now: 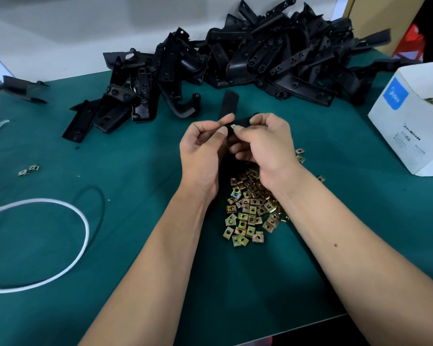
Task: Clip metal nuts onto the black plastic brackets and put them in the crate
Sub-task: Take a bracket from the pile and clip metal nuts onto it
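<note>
Nearest us, under our right wrist, lies a heap of metal nuts (250,208), brassy squares spread on the green table mat (135,158); a few strays sit just right of our right hand. Off to the left of our left forearm, a white cord (84,221) loops over the mat, and two loose nuts (28,170) lie well out to the left of our left hand.

Above the heap, our two hands meet. Our left hand (203,151) has its thumb and forefinger curled round a black plastic bracket (229,106), which runs from beyond our fingertips down behind our palms. Our right hand (265,146) pinches a single metal nut (233,126) between thumb and forefinger, right against the bracket's edge; we cannot tell whether it is clipped on.

To the right of our right hand stands a white cardboard box (398,126) with more brassy nuts showing inside. Beyond both hands, a large pile of black brackets (260,58) stretches along the far edge of the mat, against a pale wall.
</note>
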A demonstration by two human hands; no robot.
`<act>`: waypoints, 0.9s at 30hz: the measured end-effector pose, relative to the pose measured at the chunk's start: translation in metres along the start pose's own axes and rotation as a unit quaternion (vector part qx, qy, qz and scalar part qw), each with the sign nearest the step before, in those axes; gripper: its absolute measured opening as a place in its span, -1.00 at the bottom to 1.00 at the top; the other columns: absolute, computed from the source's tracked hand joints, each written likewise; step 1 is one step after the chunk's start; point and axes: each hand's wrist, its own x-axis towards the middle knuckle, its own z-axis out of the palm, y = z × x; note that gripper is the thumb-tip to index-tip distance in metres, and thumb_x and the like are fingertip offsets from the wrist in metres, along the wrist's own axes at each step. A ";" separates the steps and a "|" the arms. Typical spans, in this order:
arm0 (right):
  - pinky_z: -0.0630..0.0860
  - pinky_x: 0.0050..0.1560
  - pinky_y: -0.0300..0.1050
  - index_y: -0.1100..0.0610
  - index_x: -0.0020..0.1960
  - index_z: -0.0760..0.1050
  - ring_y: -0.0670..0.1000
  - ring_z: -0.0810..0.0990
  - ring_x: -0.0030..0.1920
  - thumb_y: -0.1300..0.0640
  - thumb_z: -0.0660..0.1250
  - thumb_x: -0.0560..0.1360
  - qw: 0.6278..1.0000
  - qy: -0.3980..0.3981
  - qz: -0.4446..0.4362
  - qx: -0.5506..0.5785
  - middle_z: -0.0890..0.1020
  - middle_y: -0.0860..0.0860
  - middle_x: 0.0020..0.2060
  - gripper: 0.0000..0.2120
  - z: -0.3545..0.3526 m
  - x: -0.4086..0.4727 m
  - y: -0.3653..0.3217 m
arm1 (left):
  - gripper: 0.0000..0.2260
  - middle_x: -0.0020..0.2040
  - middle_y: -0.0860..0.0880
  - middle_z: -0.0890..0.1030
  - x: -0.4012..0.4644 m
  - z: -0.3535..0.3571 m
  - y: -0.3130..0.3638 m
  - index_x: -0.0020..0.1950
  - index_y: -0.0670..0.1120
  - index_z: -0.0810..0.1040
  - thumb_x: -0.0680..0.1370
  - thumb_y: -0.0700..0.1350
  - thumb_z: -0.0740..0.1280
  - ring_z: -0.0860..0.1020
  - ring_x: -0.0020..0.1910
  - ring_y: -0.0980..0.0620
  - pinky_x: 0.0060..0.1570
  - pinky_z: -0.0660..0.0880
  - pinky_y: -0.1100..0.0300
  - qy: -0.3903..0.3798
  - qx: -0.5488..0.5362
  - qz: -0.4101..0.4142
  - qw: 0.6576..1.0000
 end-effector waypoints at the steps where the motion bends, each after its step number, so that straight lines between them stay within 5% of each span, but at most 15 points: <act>1: 0.49 -0.50 -0.18 0.16 0.05 0.37 0.02 0.60 -0.48 0.34 0.42 0.55 1.000 -0.011 -0.007 -0.029 0.66 0.16 -0.29 -0.75 -0.003 0.002 -0.003 | -0.87 0.18 -0.20 0.69 0.000 0.000 -0.001 0.03 -0.21 0.45 0.62 -0.42 0.27 0.62 0.02 -0.21 0.05 0.61 -0.06 -0.001 0.001 -0.003 1.000; 5: 0.45 -0.52 -0.16 0.12 0.00 0.43 0.00 0.59 -0.49 0.16 0.42 0.58 0.977 0.018 -0.081 -0.199 0.68 0.10 -0.36 -0.84 -0.020 0.013 -0.013 | -0.73 0.08 -0.10 0.74 0.001 0.001 -0.003 0.07 -0.17 0.49 0.49 -0.41 0.48 0.69 0.12 -0.11 0.23 0.60 -0.12 0.032 0.122 0.042 0.991; 8: 0.61 -0.06 -0.04 0.03 -0.08 0.57 0.12 0.70 -0.10 -0.06 0.43 0.55 0.854 0.129 -0.128 -0.488 0.71 0.07 -0.13 -0.83 -0.049 0.026 -0.026 | -0.65 0.06 0.02 0.72 0.004 -0.005 -0.003 0.06 -0.04 0.58 0.40 -0.34 0.58 0.68 0.06 0.13 0.16 0.61 0.19 0.039 0.259 0.092 0.961; 11: 0.59 0.16 0.01 0.06 0.08 0.64 0.21 0.69 0.05 -0.18 0.45 0.52 0.771 0.132 0.000 -0.623 0.71 0.15 0.04 -0.67 -0.077 0.034 -0.038 | -0.70 0.02 0.09 0.71 0.008 -0.013 -0.001 0.08 -0.02 0.66 0.42 -0.25 0.60 0.65 -0.01 0.28 -0.02 0.52 0.47 0.049 0.355 0.121 0.926; 14: 0.65 -0.04 -0.09 0.16 -0.03 0.63 0.06 0.74 -0.36 -0.15 0.49 0.50 0.778 0.052 0.070 -0.623 0.73 0.09 -0.27 -0.65 -0.085 0.035 -0.046 | -0.74 -0.04 0.15 0.69 0.008 -0.016 0.003 0.11 -0.02 0.71 0.45 -0.17 0.60 0.64 -0.11 0.31 -0.07 0.52 0.48 0.041 0.429 0.126 0.894; 16: 0.60 -0.16 -0.16 0.20 -0.09 0.63 0.00 0.70 -0.47 -0.02 0.51 0.52 0.770 0.010 0.074 -0.634 0.72 0.07 -0.34 -0.73 -0.085 0.036 -0.046 | -0.72 -0.04 0.15 0.69 0.007 -0.018 0.007 0.14 -0.02 0.71 0.45 -0.16 0.60 0.64 -0.11 0.32 -0.05 0.52 0.48 0.031 0.455 0.124 0.881; 20: 0.69 -0.07 -0.03 0.21 -0.06 0.65 0.03 0.73 -0.38 0.10 0.53 0.52 0.772 -0.024 0.057 -0.632 0.72 0.11 -0.30 -0.83 -0.079 0.038 -0.040 | -0.73 -0.07 0.21 0.66 0.010 -0.021 0.009 0.15 -0.02 0.71 0.47 -0.16 0.58 0.63 -0.07 0.31 0.00 0.53 0.46 0.018 0.472 0.128 0.872; 24: 0.54 -0.09 -0.07 0.16 -0.09 0.67 0.19 0.65 -0.09 0.03 0.56 0.48 0.741 -0.007 0.000 -0.671 0.69 0.16 -0.11 -0.80 -0.077 0.038 -0.035 | -0.79 -0.11 0.29 0.64 0.015 -0.024 0.006 0.09 0.06 0.72 0.48 -0.12 0.57 0.60 -0.07 0.39 -0.02 0.48 0.51 0.028 0.459 0.139 0.877; 27: 0.60 -0.07 -0.01 0.15 -0.15 0.63 0.21 0.67 -0.13 0.10 0.53 0.52 0.798 0.047 -0.071 -0.596 0.68 0.18 -0.12 -0.84 -0.071 0.037 -0.028 | -0.81 -0.09 0.12 0.72 0.019 -0.028 0.004 -0.01 0.11 0.71 0.49 -0.17 0.55 0.70 -0.05 0.14 0.08 0.63 0.16 0.044 0.387 0.108 0.915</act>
